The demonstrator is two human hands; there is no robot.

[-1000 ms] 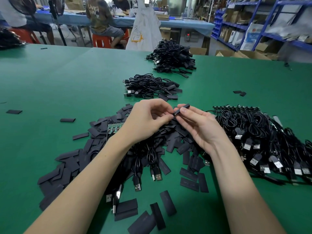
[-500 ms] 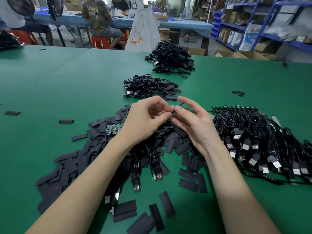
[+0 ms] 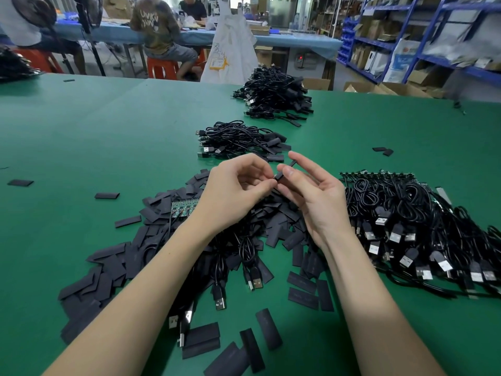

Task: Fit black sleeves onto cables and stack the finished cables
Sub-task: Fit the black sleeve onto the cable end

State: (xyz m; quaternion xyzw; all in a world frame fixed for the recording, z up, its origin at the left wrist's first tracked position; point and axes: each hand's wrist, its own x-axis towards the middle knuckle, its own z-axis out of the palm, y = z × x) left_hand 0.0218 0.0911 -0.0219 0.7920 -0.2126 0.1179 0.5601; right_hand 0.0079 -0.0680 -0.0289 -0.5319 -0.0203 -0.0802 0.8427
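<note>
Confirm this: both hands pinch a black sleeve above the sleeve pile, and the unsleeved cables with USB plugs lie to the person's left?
Not quite. In the head view the unsleeved cables lie to the person's right. Both the left hand and right hand do pinch the black sleeve above the sleeve pile.

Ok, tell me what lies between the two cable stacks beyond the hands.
Bare green table. In the head view, nothing lies between the near stack and the far stack; a strip of mat separates them.
</note>
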